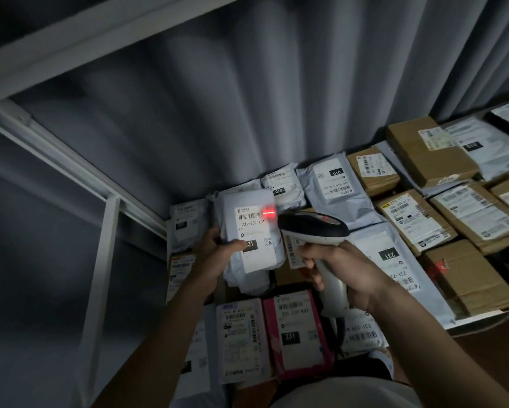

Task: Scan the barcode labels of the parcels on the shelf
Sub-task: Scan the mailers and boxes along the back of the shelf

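Note:
My left hand (pixel 218 251) grips a white poly-bag parcel (pixel 251 275) and holds it tilted up above the shelf, thumb on its label (pixel 254 231), which reads 231-239-K01. My right hand (pixel 344 269) grips the handle of a black-and-white barcode scanner (pixel 315 226). The scanner's nose points left at the parcel from close by. A red scan line (pixel 268 212) glows at the right end of the label's barcode. Many more labelled parcels lie flat on the shelf (pixel 476 315) around and below both hands.
A pink parcel (pixel 297 334) and a white one (pixel 241 340) lie just below my hands. Brown cartons (pixel 429 151) and grey bags (pixel 335 189) fill the right side. White shelf-frame bars (pixel 100 260) run on the left. A grey curtain (pixel 247 98) hangs behind.

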